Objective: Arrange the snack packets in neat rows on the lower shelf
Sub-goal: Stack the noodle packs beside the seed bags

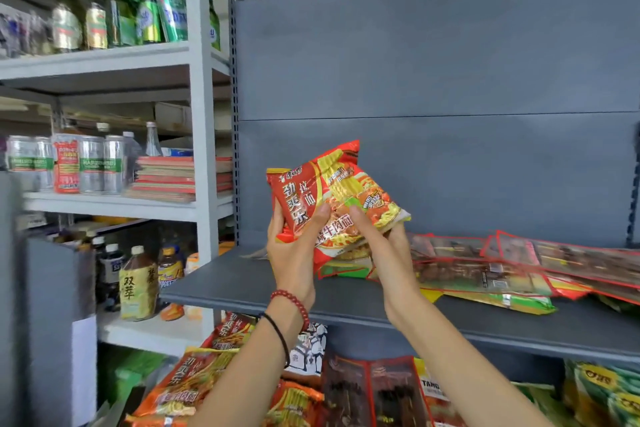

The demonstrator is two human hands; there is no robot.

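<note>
Both hands hold red and yellow noodle packets (332, 191) up in front of the grey shelf back. My left hand (294, 253) grips their lower left side, thumb on the front. My right hand (384, 246) grips the lower right, thumb also on the front. At least two packets are in the bundle, one behind the other. More flat snack packets (485, 274) lie overlapping on the grey shelf (242, 284), to the right of my hands. Below that shelf, the lower shelf holds several packets (346, 388) in a loose heap.
A white rack to the left carries green and brown bottles (121, 7) on top, cans (69, 163) and stacked flat boxes (173, 177) in the middle, and drink bottles (138, 284) lower down. A grey panel (59, 322) stands at the near left.
</note>
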